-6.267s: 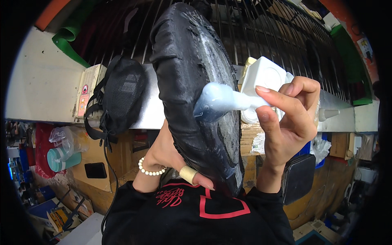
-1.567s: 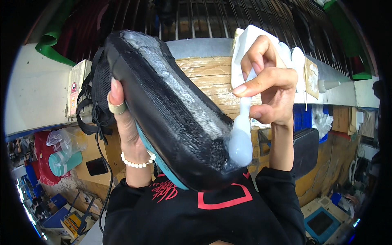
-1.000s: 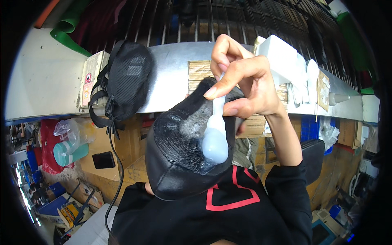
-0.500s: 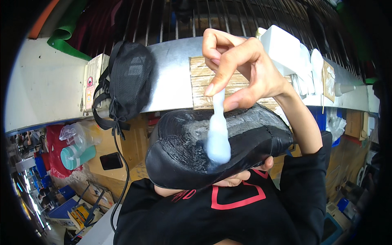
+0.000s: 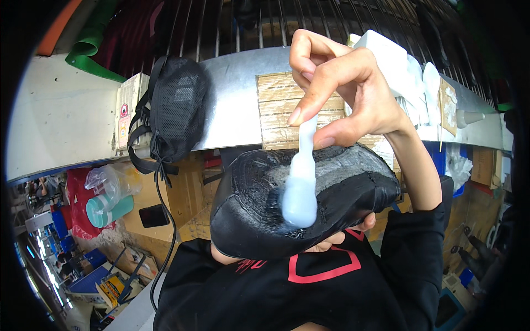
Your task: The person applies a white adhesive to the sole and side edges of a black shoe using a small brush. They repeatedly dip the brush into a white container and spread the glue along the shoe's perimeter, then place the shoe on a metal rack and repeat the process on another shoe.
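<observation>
A black shoe upper [image 5: 248, 231] lies across in front of my chest, its underside turned up. The middle of that underside is grey and rough, with a glossy wet-looking black edge around it. From below, my left hand [image 5: 329, 241] grips the shoe upper; only some fingers and a bit of wrist show past it. My right hand [image 5: 348, 94] pinches the thin handle of a whitish translucent brush [image 5: 301, 193] between thumb and fingers. The brush head, with dark bristles beside it, points down onto the shoe's near edge at the wider left end.
Beyond the shoe runs a metal bench [image 5: 232, 83] with a taped cardboard sheet [image 5: 276, 105]. A black mesh bag [image 5: 179, 110] sits on its left, white containers [image 5: 386, 52] on its right. Lower left are a phone [image 5: 154, 216], a teal container [image 5: 110, 209] and a hanging black cable [image 5: 172, 231].
My right hand and the brush have shifted slightly to the right. The shoe upper has also moved a little right and tilted. Both hands keep their hold.
</observation>
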A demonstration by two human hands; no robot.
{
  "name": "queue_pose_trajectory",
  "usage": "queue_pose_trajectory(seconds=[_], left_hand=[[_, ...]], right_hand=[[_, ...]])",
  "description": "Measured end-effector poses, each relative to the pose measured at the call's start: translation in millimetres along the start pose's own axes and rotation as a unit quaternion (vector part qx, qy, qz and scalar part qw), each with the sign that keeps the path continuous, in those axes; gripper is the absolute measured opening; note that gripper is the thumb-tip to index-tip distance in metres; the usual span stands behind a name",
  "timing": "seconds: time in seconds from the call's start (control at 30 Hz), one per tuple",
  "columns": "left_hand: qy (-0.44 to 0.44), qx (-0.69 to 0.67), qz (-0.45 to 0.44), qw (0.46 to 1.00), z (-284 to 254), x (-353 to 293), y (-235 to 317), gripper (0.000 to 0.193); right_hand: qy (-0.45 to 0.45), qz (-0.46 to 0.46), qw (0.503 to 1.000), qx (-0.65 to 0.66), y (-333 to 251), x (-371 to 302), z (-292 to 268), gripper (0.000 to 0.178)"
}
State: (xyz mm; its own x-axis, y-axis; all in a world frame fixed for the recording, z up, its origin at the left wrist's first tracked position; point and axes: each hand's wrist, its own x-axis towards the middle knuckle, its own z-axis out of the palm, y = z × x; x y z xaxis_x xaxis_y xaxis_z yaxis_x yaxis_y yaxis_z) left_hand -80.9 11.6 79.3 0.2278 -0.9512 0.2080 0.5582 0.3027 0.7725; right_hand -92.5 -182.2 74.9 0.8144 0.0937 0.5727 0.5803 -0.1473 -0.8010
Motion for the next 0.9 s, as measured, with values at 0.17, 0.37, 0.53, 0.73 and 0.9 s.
queue_pose_trajectory(seconds=[0.17,0.37,0.53,0.73,0.9], left_hand=[[-0.033,0.013,0.003,0.999,-2.8,0.0,5.9,0.091],[-0.070,0.021,0.007,0.997,-5.4,-0.6,9.7,0.096],[-0.093,0.028,0.007,0.995,-2.0,1.0,8.1,0.101],[-0.110,0.030,0.010,0.993,2.0,0.7,5.7,0.106],[-0.123,0.033,0.020,0.992,4.9,4.6,5.4,0.111]], right_hand=[[-0.027,0.011,0.999,0.040,4.5,-0.4,-2.7,0.027],[-0.073,-0.014,0.997,0.020,16.4,3.7,-10.7,0.033],[-0.100,-0.031,0.994,0.004,17.6,6.4,-15.8,0.040],[-0.124,-0.024,0.992,-0.029,5.9,5.6,-24.0,0.040],[-0.138,-0.012,0.985,-0.102,-7.8,-7.9,-40.3,0.040]])
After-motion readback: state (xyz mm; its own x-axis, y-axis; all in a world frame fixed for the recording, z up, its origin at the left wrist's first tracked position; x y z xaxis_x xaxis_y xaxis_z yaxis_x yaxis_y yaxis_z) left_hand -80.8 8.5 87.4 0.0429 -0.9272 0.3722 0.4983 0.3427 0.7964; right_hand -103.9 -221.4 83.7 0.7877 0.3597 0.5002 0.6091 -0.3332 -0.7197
